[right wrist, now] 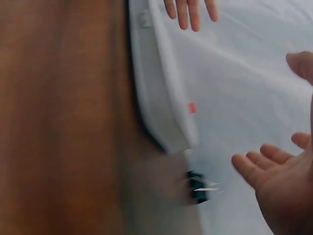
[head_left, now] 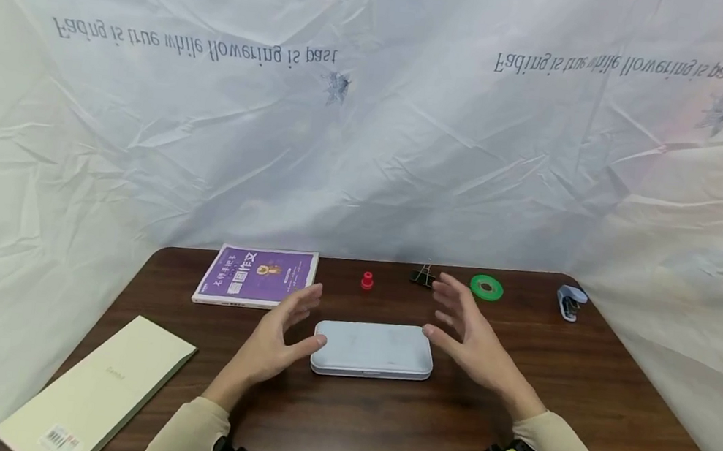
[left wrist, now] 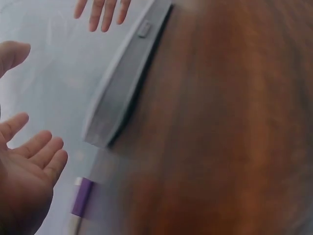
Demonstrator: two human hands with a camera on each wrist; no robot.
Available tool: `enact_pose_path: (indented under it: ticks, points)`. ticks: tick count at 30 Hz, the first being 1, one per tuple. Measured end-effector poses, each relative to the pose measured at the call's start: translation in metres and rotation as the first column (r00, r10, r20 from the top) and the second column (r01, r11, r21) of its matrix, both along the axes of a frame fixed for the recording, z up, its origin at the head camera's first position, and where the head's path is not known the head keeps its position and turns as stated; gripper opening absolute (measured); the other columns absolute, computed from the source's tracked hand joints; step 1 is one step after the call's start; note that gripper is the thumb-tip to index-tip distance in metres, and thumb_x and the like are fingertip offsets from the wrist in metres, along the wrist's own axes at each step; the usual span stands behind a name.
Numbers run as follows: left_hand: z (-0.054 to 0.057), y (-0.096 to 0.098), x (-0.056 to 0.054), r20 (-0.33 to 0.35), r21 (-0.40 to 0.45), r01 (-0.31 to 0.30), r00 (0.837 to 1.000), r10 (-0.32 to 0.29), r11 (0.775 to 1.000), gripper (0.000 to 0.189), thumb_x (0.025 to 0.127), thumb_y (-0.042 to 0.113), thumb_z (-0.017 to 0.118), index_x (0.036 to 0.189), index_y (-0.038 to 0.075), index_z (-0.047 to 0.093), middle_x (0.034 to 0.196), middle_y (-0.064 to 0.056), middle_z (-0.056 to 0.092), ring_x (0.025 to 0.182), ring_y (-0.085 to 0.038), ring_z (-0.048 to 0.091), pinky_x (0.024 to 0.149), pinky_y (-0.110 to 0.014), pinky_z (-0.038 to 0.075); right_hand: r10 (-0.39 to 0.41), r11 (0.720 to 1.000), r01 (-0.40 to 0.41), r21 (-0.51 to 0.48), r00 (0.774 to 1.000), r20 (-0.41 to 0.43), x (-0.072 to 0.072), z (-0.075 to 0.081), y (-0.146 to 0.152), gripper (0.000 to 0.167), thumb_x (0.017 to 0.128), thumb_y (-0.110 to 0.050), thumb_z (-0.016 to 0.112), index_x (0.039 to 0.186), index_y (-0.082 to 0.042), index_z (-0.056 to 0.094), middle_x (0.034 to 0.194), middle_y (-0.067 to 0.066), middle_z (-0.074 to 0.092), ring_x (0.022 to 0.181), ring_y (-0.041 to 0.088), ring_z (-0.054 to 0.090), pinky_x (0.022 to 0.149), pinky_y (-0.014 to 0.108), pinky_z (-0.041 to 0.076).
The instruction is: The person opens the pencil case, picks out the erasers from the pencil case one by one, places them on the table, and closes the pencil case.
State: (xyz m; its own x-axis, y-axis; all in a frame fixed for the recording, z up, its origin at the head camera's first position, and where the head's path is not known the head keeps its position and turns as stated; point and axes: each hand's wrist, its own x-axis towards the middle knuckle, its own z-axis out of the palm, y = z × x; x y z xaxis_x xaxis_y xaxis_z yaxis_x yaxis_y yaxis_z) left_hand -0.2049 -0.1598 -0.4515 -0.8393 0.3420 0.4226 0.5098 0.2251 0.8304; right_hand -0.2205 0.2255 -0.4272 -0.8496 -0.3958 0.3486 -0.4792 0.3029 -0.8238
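Observation:
A flat pale blue-grey case [head_left: 372,349] lies closed in the middle of the dark wooden table [head_left: 587,404]. My left hand [head_left: 290,324] hovers at its left end, fingers spread and thumb close to the case's corner, holding nothing. My right hand [head_left: 457,320] hovers over its right end, also spread and holding nothing. In the left wrist view the case [left wrist: 122,83] lies apart from my left hand [left wrist: 29,147], with the right hand's fingertips [left wrist: 100,12] beyond. The right wrist view shows the case [right wrist: 156,93] beside my open right hand [right wrist: 276,181].
A purple book [head_left: 257,275] lies at the back left and a pale green notebook [head_left: 99,389] at the front left. Along the back sit a small red piece [head_left: 367,280], a black binder clip [head_left: 423,277], a green tape roll [head_left: 486,288] and a stapler [head_left: 569,302]. White crinkled sheeting surrounds the table.

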Motion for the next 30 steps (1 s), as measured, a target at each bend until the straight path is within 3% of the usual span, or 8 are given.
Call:
enact_pose_path:
  ticks: [5, 8, 10, 14, 18, 23, 26, 30]
  points:
    - [-0.015, 0.003, -0.003, 0.097, 0.035, 0.083, 0.992, -0.086, 0.996, 0.084, 0.099, 0.015, 0.084, 0.17, 0.002, 0.04, 0.172, -0.019, 0.046, 0.156, -0.048, 0.047, 0.131, -0.055, 0.039, 0.111, 0.991, -0.105, -0.08, 0.991, 0.075, -0.001, -0.028, 0.005, 0.084, 0.108, -0.008, 0.072, 0.176, -0.021, 0.025, 0.176, 0.018, 0.036, 0.161, 0.047, 0.036, 0.127, 0.035, 0.047]
    - [-0.021, 0.004, -0.004, 0.157, 0.005, 0.093, 0.983, -0.093, 0.996, 0.092, 0.096, 0.018, 0.089, 0.171, 0.003, 0.039, 0.174, -0.02, 0.043, 0.159, -0.04, 0.046, 0.132, -0.05, 0.037, 0.174, 0.981, -0.16, -0.11, 0.976, 0.129, -0.002, -0.038, 0.008, 0.084, 0.107, -0.007, 0.073, 0.176, -0.016, 0.027, 0.175, 0.026, 0.036, 0.162, 0.046, 0.035, 0.126, 0.025, 0.044]
    - [-0.024, 0.004, -0.006, 0.164, -0.065, 0.079, 0.984, -0.067, 0.995, 0.097, 0.091, 0.023, 0.095, 0.17, 0.005, 0.042, 0.173, -0.017, 0.046, 0.158, -0.035, 0.048, 0.131, -0.049, 0.039, 0.194, 0.978, -0.178, -0.104, 0.967, 0.166, -0.004, -0.042, 0.009, 0.086, 0.105, -0.008, 0.077, 0.176, -0.011, 0.029, 0.175, 0.027, 0.037, 0.163, 0.043, 0.034, 0.126, 0.02, 0.042]
    - [-0.028, 0.004, -0.009, 0.102, -0.198, 0.041, 0.995, -0.021, 0.979, 0.103, 0.079, 0.03, 0.105, 0.164, 0.006, 0.053, 0.166, -0.01, 0.055, 0.153, -0.03, 0.053, 0.127, -0.048, 0.047, 0.179, 0.984, -0.178, -0.02, 0.966, 0.189, -0.007, -0.047, 0.009, 0.093, 0.098, -0.014, 0.088, 0.172, -0.003, 0.034, 0.174, 0.021, 0.041, 0.163, 0.041, 0.036, 0.128, 0.02, 0.039]
    - [-0.03, 0.002, -0.01, 0.028, -0.29, 0.005, 1.0, 0.003, 0.957, 0.103, 0.074, 0.032, 0.108, 0.161, 0.008, 0.059, 0.163, -0.004, 0.058, 0.151, -0.027, 0.056, 0.125, -0.048, 0.05, 0.12, 0.981, -0.139, 0.138, 0.983, 0.137, -0.007, -0.049, 0.008, 0.099, 0.09, -0.028, 0.098, 0.17, -0.007, 0.043, 0.172, 0.012, 0.046, 0.16, 0.036, 0.044, 0.129, 0.034, 0.043]
    - [-0.03, 0.003, -0.011, -0.041, -0.378, -0.039, 0.999, 0.025, 0.925, 0.101, 0.074, 0.037, 0.107, 0.161, 0.012, 0.061, 0.161, 0.001, 0.06, 0.15, -0.025, 0.057, 0.124, -0.053, 0.05, 0.046, 0.942, -0.046, 0.332, 0.999, 0.008, -0.008, -0.047, 0.008, 0.103, 0.082, -0.053, 0.099, 0.166, -0.017, 0.052, 0.161, -0.004, 0.055, 0.149, 0.026, 0.056, 0.121, 0.053, 0.053]
    - [-0.029, 0.005, -0.011, -0.041, -0.386, -0.049, 0.999, 0.036, 0.921, 0.1, 0.074, 0.036, 0.107, 0.16, 0.012, 0.062, 0.16, 0.002, 0.062, 0.148, -0.025, 0.058, 0.124, -0.054, 0.05, 0.029, 0.927, -0.011, 0.374, 0.999, -0.044, -0.01, -0.046, 0.008, 0.1, 0.081, -0.06, 0.097, 0.163, -0.019, 0.056, 0.155, -0.008, 0.059, 0.14, 0.022, 0.062, 0.114, 0.053, 0.058]
    - [-0.027, 0.006, -0.011, -0.016, -0.39, -0.055, 0.998, 0.052, 0.919, 0.098, 0.074, 0.034, 0.107, 0.159, 0.012, 0.063, 0.158, 0.001, 0.062, 0.147, -0.025, 0.059, 0.124, -0.053, 0.05, 0.004, 0.935, 0.014, 0.354, 0.999, -0.05, -0.014, -0.047, 0.007, 0.096, 0.078, -0.062, 0.099, 0.157, -0.021, 0.063, 0.147, -0.011, 0.064, 0.128, 0.016, 0.066, 0.106, 0.045, 0.061]
